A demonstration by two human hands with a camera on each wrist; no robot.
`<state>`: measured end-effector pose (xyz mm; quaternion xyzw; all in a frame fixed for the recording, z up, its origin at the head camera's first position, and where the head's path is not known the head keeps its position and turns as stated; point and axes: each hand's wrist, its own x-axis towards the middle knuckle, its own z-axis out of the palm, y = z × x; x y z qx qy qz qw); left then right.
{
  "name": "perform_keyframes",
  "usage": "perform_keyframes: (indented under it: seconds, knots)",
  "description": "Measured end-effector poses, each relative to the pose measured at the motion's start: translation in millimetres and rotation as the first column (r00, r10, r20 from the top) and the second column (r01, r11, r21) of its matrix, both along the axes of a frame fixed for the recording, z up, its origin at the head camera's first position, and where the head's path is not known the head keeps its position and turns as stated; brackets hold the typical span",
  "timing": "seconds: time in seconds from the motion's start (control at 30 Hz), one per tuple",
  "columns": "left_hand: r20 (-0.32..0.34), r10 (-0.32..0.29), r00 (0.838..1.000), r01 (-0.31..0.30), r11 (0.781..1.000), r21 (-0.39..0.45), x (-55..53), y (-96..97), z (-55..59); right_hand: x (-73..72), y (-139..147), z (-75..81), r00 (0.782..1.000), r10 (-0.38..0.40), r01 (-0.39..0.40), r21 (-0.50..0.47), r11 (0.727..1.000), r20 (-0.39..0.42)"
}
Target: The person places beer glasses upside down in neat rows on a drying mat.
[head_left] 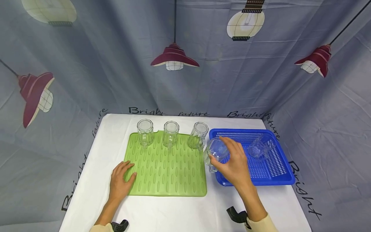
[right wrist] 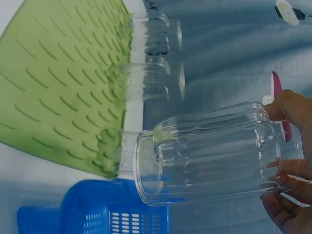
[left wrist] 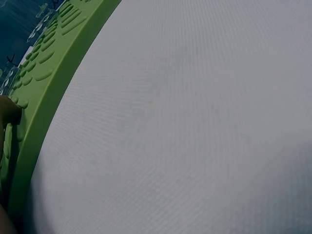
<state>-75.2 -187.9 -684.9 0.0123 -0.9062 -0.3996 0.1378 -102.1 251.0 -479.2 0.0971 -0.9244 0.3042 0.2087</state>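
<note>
My right hand (head_left: 236, 162) grips a clear glass mug (right wrist: 209, 156) round its upper end, thumb on one side and fingers on the other. That mug is held over the gap between the green mat (head_left: 168, 174) and the blue basket (head_left: 252, 183), its handle toward me. My left hand (head_left: 119, 182) rests at the mat's left edge with fingers loosely spread. Along the mat's far side stand three more glass mugs: a left one (head_left: 145, 132), a middle one (head_left: 171, 133) and a right one (head_left: 198, 135).
Inside the basket, another glass mug (head_left: 259, 149) lies tilted toward the right end. A white cloth (head_left: 162, 212) covers the table. Behind the table hangs a grey-blue curtain (head_left: 124, 74) with printed lamps.
</note>
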Motion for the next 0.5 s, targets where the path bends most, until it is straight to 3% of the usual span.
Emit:
perform_keyframes:
  seconds: [0.5]
  knots:
    - [-0.026, -0.003, 1.0, 0.003, 1.0, 0.008, 1.4, 1.6, 1.3, 1.0, -26.8, -6.2, 0.998, 0.068, -0.068, 0.011, 0.998, 0.004]
